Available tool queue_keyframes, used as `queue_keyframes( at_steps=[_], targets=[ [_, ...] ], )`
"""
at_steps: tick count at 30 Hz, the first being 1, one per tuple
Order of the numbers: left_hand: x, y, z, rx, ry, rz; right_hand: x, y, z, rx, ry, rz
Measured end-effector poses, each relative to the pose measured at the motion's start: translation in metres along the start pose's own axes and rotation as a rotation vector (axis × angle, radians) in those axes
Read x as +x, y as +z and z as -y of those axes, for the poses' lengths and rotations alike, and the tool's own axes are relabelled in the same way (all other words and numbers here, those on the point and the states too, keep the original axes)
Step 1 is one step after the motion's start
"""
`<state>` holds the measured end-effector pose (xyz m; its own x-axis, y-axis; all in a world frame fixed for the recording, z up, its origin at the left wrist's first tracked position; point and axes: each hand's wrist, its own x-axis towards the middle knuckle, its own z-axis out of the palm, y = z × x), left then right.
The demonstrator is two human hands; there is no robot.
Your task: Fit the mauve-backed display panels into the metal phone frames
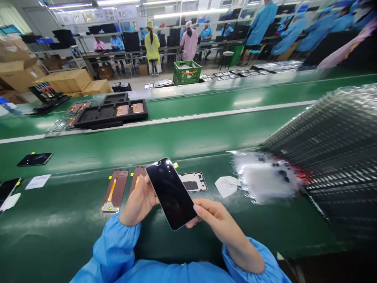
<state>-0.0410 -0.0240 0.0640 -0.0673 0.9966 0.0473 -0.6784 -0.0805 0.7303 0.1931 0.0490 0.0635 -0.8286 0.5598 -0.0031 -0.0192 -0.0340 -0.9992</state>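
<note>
A black-screened smartphone (173, 194) is held up tilted over the green bench, its glossy face toward me. My left hand (141, 200) grips its left edge, and my right hand (207, 214) pinches its lower right edge. Behind my left hand lies a brown screen panel (138, 173) with a yellow ribbon, partly hidden. Another brown screen panel (114, 190) rests to the left of it. Just beyond the phone is a white phone frame (194, 182), its left end covered by the phone.
A folded white cloth (227, 185) and a clear plastic tray (265, 179) lie to the right, beside a tall stack of trays (338, 145). Black foam trays (112, 112) sit across the bench. At far left are a phone (34, 159) and a paper slip (38, 181).
</note>
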Motion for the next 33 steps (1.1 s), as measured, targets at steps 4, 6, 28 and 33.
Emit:
queue_keyframes(
  at_steps=[4, 6, 28, 33],
  targets=[
    [-0.011, 0.010, 0.010, 0.336, -0.033, 0.199, 0.001, -0.001, -0.004, -0.014, -0.077, -0.174],
    [-0.017, 0.015, 0.017, 0.512, -0.101, 0.192, 0.003, -0.001, -0.004, -0.034, -0.105, -0.228],
    [-0.027, 0.021, 0.026, 0.750, -0.116, 0.021, -0.002, 0.010, 0.003, 0.214, -0.087, -0.201],
    [-0.017, 0.010, 0.022, 0.601, -0.242, 0.140, 0.005, 0.005, -0.003, -0.021, -0.024, -0.270]
  ],
)
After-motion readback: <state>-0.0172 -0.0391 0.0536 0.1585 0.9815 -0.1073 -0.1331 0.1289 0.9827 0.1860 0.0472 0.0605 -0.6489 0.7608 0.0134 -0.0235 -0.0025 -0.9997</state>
